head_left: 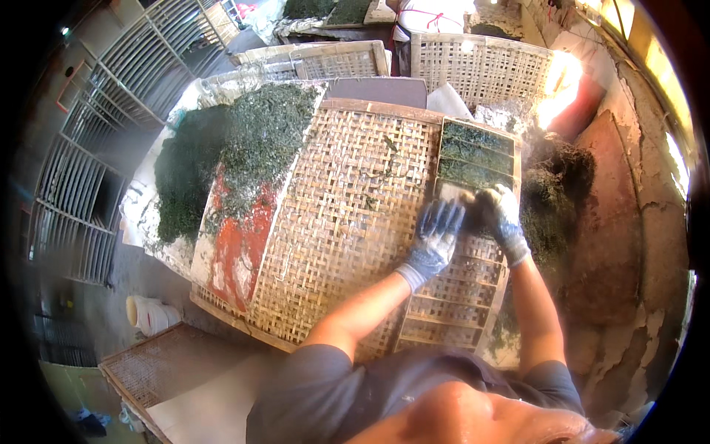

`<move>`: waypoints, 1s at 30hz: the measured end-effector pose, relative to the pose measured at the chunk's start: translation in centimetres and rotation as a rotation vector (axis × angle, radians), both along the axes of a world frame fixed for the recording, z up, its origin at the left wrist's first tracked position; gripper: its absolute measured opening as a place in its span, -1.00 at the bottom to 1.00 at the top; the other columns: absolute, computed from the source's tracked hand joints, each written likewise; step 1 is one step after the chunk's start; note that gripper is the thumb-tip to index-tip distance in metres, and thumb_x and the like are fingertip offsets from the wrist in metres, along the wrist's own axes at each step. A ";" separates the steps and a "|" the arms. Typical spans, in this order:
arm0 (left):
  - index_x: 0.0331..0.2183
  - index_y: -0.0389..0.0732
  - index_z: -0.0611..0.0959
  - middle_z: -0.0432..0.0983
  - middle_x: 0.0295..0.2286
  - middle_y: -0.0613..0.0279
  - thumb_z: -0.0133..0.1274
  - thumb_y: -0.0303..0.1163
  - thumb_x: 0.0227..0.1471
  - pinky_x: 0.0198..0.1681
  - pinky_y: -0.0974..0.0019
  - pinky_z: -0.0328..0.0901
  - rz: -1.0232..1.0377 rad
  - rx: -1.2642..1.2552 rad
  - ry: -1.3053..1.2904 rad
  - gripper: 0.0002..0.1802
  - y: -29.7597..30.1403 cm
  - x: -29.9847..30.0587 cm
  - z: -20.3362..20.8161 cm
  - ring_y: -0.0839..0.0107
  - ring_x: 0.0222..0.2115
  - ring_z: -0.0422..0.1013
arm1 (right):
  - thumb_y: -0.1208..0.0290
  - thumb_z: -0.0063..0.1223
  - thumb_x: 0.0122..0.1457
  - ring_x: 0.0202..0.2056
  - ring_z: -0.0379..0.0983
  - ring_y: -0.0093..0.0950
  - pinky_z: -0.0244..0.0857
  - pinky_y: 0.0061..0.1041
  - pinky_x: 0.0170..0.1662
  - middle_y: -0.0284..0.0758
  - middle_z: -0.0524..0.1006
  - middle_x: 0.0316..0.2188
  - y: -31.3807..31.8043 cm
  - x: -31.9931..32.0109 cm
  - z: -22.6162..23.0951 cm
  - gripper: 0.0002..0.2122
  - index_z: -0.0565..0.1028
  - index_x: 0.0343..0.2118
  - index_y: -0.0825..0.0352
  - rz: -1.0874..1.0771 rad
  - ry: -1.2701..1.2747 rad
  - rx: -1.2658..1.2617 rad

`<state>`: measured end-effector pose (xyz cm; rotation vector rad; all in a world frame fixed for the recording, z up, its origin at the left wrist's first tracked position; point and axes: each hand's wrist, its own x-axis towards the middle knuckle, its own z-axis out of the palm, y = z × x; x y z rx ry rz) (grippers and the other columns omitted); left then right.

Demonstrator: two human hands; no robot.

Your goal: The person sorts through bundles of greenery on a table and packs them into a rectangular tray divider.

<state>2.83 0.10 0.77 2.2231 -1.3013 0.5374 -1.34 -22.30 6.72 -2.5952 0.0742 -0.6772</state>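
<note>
A narrow wooden frame split by thin crossbars lies along the right side of a large woven bamboo tray. Its far compartments are filled with a dark green, shredded, seaweed-like material; bamboo weave shows through the near ones. My left hand, in a grey-blue and white work glove, lies open over the frame's left edge, fingers extended. Opposite, my right hand, gloved too, has its fingers curled in over the frame. A dark patch and a pale piece lie between the hands; whether the right fingers hold either is unclear.
Heaps of the green material cover a red-and-white board left of the tray. Another dark heap sits at right. Bamboo trays stand behind. Metal racks are far left; a white bucket is on the floor.
</note>
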 end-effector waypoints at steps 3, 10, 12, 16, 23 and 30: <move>0.42 -0.27 0.20 0.06 0.42 -0.08 -0.06 -0.21 0.29 0.52 -0.09 -0.16 -0.032 0.056 0.014 -0.23 -0.9 0.3 -0.6 -0.04 0.45 -0.03 | 0.60 0.28 -0.09 -0.20 0.54 -0.09 0.43 -0.14 -0.09 -0.19 0.58 -0.31 0.8 -2.4 -3.6 -0.72 0.62 -0.24 0.25 -0.022 0.014 0.162; 0.40 -0.37 0.21 0.14 0.39 -0.16 -0.15 -0.17 0.31 0.51 -0.07 -0.13 -0.002 0.267 -0.001 -0.24 -2.6 0.0 -0.9 -0.05 0.41 0.07 | 0.54 0.27 -0.09 -0.10 0.49 -0.02 0.39 -0.08 -0.01 -0.12 0.56 -0.23 1.0 -2.9 -3.8 -0.70 0.59 -0.21 0.27 -0.064 0.063 -0.011; 0.36 -0.39 0.25 0.21 0.33 -0.22 -0.04 -0.24 0.23 0.49 -0.12 -0.09 -0.027 0.242 -0.026 -0.23 -2.7 0.4 -0.7 -0.12 0.39 0.10 | 0.43 0.29 0.03 -0.14 0.49 -0.01 0.38 -0.06 -0.04 -0.10 0.54 -0.28 1.2 -3.0 -2.8 -0.77 0.59 -0.22 0.27 -0.072 0.055 0.009; 0.39 -0.28 0.25 0.19 0.33 -0.26 0.05 -0.11 0.26 0.44 -0.19 -0.03 0.025 0.094 -0.005 -0.20 -2.4 -2.9 1.5 -0.12 0.37 0.11 | 0.24 0.29 0.09 0.04 0.49 -0.06 0.38 -0.11 0.14 -0.06 0.56 0.00 -0.2 -7.1 -3.9 -0.51 0.53 0.09 0.29 -0.033 -0.027 0.079; 0.37 -0.21 0.32 0.28 0.29 -0.20 0.05 -0.09 0.26 0.43 -0.21 -0.02 0.005 0.266 -0.032 -0.24 0.0 -7.0 -0.6 -0.15 0.33 0.17 | -0.35 0.25 0.07 0.40 0.19 -0.07 0.13 -0.12 0.43 -0.13 0.22 0.44 -12.9 -22.4 -12.0 -0.01 0.11 0.49 0.01 -0.757 0.420 0.159; 0.39 -0.17 0.28 0.22 0.32 -0.18 0.08 -0.11 0.22 0.47 -0.18 -0.11 0.035 0.411 0.017 -0.19 0.3 -6.5 -1.0 -0.13 0.35 0.12 | -0.51 0.25 -0.09 0.41 0.14 0.10 0.14 0.06 0.39 -0.05 0.05 0.50 -19.6 -18.4 -12.5 0.17 -0.06 0.54 -0.15 -0.779 0.787 0.456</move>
